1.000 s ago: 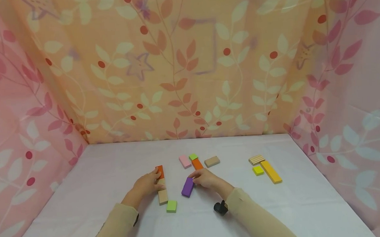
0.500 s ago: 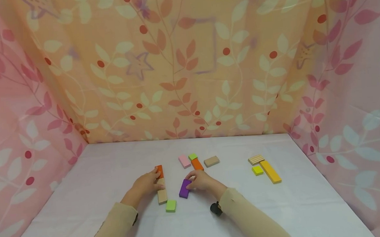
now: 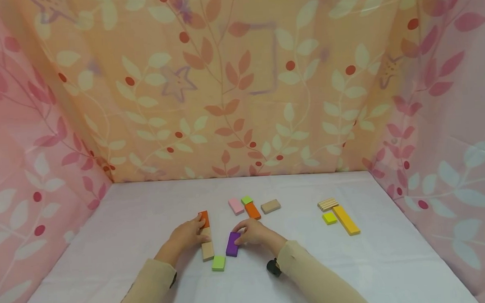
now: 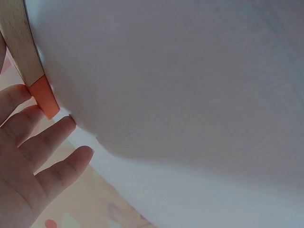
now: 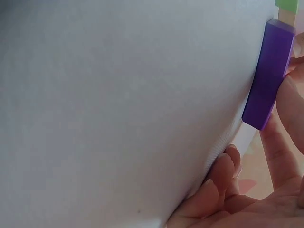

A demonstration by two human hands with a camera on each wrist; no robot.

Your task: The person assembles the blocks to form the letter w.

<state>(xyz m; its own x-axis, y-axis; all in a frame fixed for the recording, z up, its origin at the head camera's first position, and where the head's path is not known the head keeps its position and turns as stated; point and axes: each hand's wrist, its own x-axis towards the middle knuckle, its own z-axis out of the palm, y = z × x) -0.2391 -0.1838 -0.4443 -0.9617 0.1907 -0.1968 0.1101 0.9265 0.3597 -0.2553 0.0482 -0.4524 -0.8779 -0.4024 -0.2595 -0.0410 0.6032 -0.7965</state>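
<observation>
In the head view my left hand [image 3: 186,235] rests along a row of blocks, its fingertips at the orange block [image 3: 205,218] and its thumb over the plain wooden block [image 3: 205,234] behind it. Another plain wooden block [image 3: 208,251] continues the row nearer to me. In the left wrist view the fingers are spread and fairly straight, touching the orange block [image 4: 45,97]. My right hand [image 3: 255,232] holds a purple block [image 3: 232,244] between thumb and index finger, flat on the table. A light green block [image 3: 219,263] lies between the row's near end and the purple block.
Beyond the right hand lie a pink block [image 3: 236,206], a small green block [image 3: 247,200], a second orange block [image 3: 252,210] and a wooden block [image 3: 271,206]. Farther right are a striped block [image 3: 328,204], a yellow square [image 3: 329,218] and a long yellow-orange block [image 3: 346,220].
The right hand has slid the purple block left and slightly nearer to me, towards the light green block, turning it more upright in view. The left hand has stayed in place.
</observation>
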